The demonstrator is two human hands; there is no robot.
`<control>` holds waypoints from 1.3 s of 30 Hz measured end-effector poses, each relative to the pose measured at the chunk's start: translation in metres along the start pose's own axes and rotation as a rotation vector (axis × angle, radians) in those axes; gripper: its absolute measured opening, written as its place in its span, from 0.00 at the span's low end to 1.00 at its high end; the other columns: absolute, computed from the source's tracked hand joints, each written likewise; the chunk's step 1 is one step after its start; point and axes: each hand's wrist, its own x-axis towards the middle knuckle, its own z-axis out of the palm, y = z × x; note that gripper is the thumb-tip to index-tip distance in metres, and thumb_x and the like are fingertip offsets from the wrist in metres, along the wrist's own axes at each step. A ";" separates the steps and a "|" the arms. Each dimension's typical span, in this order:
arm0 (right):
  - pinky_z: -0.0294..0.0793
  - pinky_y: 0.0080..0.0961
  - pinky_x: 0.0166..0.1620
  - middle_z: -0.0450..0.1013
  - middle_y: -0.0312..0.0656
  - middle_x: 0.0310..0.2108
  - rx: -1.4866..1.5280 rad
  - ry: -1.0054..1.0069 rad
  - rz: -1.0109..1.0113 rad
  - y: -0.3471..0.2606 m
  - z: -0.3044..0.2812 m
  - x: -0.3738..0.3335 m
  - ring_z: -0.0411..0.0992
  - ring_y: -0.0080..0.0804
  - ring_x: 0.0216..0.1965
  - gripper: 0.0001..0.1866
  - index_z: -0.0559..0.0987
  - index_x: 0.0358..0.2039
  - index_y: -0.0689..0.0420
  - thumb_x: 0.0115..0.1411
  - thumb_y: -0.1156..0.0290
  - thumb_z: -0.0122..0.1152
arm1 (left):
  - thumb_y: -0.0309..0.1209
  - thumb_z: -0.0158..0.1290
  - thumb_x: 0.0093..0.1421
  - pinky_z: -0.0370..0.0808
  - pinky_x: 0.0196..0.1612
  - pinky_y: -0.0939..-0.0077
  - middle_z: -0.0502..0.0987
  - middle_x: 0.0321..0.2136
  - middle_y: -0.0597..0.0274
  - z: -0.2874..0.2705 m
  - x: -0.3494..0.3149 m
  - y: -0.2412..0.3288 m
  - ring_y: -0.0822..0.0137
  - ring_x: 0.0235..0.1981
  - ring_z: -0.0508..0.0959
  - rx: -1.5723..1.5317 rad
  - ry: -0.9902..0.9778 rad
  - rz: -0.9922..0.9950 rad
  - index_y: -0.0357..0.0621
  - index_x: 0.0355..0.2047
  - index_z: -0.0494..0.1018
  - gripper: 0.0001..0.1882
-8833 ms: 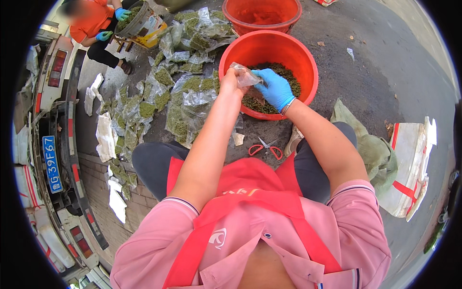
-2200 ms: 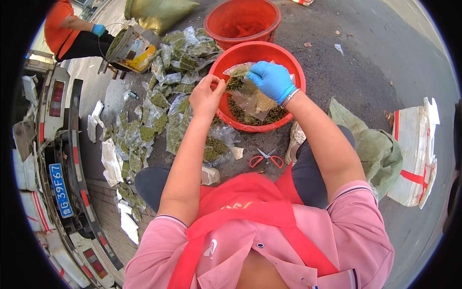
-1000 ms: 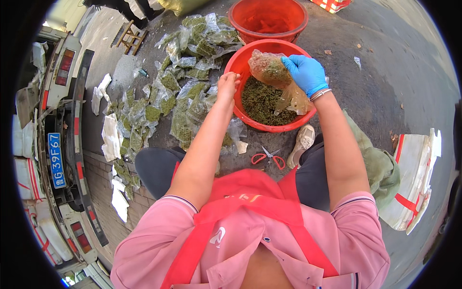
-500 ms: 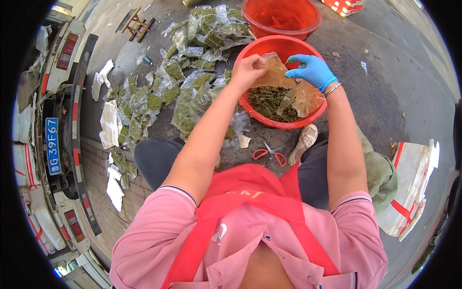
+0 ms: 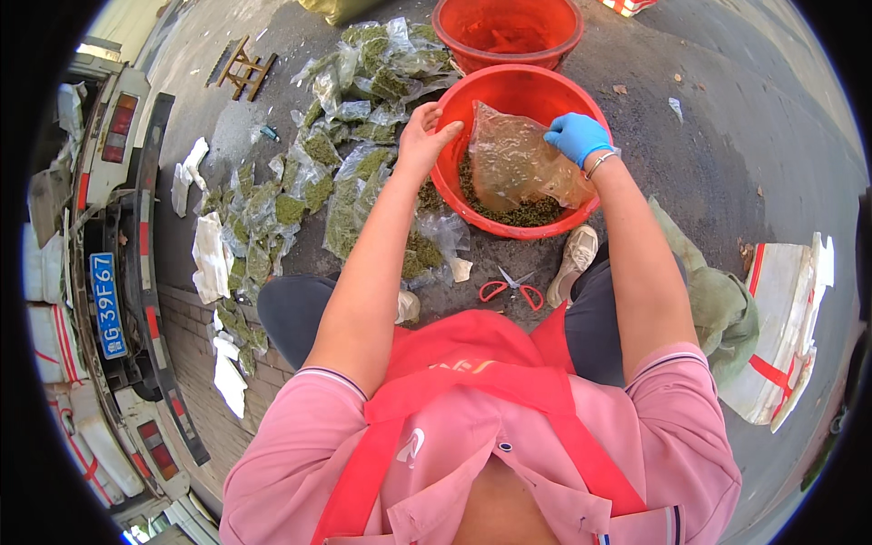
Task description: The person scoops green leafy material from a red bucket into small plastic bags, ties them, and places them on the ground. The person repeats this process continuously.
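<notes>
A clear plastic bag [image 5: 510,156] hangs over a red tub [image 5: 592,102], its inside wet and flecked with bits. My right hand [image 5: 579,138], in a blue glove, pinches the bag's upper right edge. Bare, with fingers apart, my left hand [image 5: 425,142] is at the tub's left rim, away from the bag and holding nothing; I cannot tell if it touches the rim. Small dark green bits, maybe peppercorns or buds [image 5: 531,214], lie in the tub's bottom, partly hidden by the bag. Red-handled scissors [image 5: 512,287] lie spread on the ground near my shoe.
Several clear bags of green stuff [image 5: 318,150] are heaped left of the tub. Another red tub [image 5: 509,25] stands behind it. A small wooden stool [image 5: 245,69] is far left, a vehicle's rear [image 5: 118,272] at left, and a white foam box piece [image 5: 783,327] at right.
My left hand has let go of the bag and moved left to the tub's rim. My right hand now holds the bag alone, its fingers closed, and the bag hangs down more spread out.
</notes>
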 end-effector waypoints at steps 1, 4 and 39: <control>0.70 0.34 0.37 0.74 0.44 0.28 0.106 0.098 -0.020 0.002 0.002 0.004 0.72 0.41 0.32 0.11 0.79 0.28 0.52 0.50 0.60 0.54 | 0.33 0.60 0.48 0.68 0.47 0.73 0.71 0.43 0.53 -0.006 -0.001 -0.005 0.66 0.44 0.71 -0.039 -0.016 -0.022 0.35 0.46 0.62 0.28; 0.68 0.28 0.34 0.73 0.42 0.22 0.544 0.071 0.041 0.036 0.000 0.012 0.69 0.31 0.24 0.11 0.79 0.25 0.58 0.48 0.63 0.58 | 0.31 0.56 0.52 0.70 0.41 0.78 0.74 0.37 0.54 -0.014 -0.023 0.010 0.69 0.36 0.74 -0.014 -0.143 -0.054 0.34 0.44 0.64 0.21; 0.66 0.33 0.47 0.65 0.48 0.51 0.371 -0.244 0.776 0.265 0.106 -0.291 0.65 0.43 0.50 0.19 0.71 0.48 0.56 0.56 0.64 0.48 | 0.24 0.48 0.57 0.71 0.41 0.80 0.75 0.35 0.55 0.015 -0.074 -0.006 0.70 0.36 0.75 0.202 -0.327 -0.104 0.33 0.41 0.66 0.12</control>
